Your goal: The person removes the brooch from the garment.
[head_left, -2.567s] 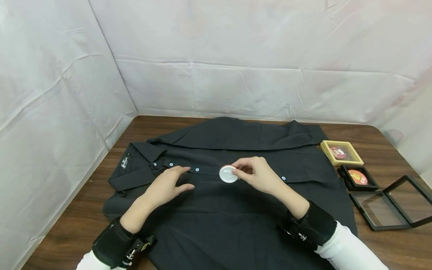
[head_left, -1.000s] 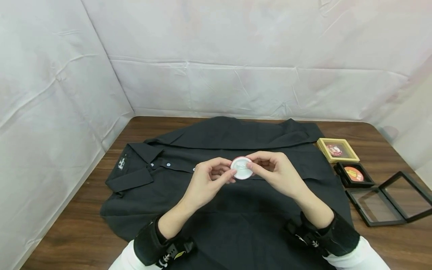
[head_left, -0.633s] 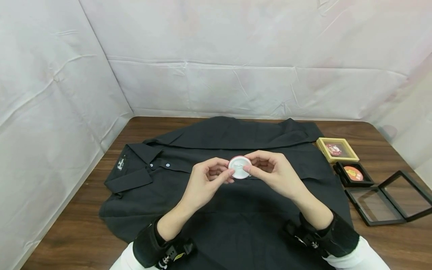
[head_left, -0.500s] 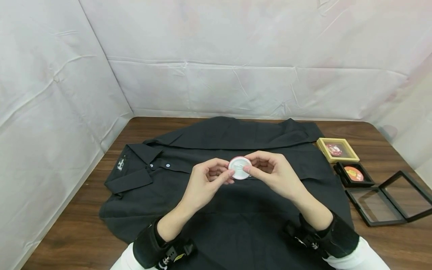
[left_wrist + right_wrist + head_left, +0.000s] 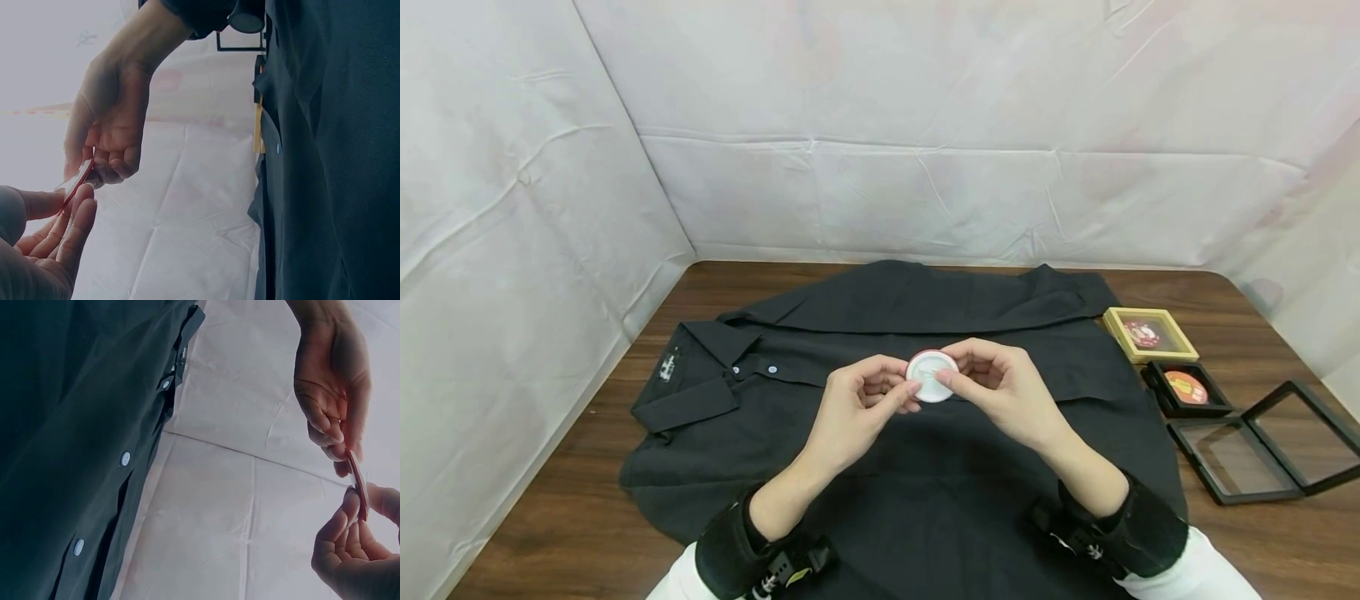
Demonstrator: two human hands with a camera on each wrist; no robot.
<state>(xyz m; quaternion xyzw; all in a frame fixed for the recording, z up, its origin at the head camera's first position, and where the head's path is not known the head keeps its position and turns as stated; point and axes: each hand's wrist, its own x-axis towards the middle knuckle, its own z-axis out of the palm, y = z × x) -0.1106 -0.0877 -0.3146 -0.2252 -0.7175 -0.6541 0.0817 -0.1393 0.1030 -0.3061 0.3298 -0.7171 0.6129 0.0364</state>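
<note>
Between both hands, above the dark shirt (image 5: pixel 880 450), is a round pin badge (image 5: pixel 929 385) with its white back and pin side facing up and a red rim. My left hand (image 5: pixel 861 408) pinches its left edge between thumb and fingers. On the right side, my right hand (image 5: pixel 1003 392) grips the edge, its thumb lying on the white back by the pin. Seen edge-on in the left wrist view, the badge (image 5: pixel 79 181) is thin and held clear of the shirt. The right wrist view also shows the badge (image 5: pixel 358 484) pinched from both sides.
The shirt lies spread on a wooden table (image 5: pixel 550 517), collar to the left. At the right stand a yellow frame box (image 5: pixel 1150 335), a black box with an orange badge (image 5: pixel 1186 387), and an opened clear-windowed black case (image 5: pixel 1236 458). White sheeting (image 5: pixel 880 200) walls the back and left.
My left hand has left the shirt and come right to take the badge's left edge, while my right hand kept hold. Over the last half second, my right thumb has shifted slightly on the badge's back.
</note>
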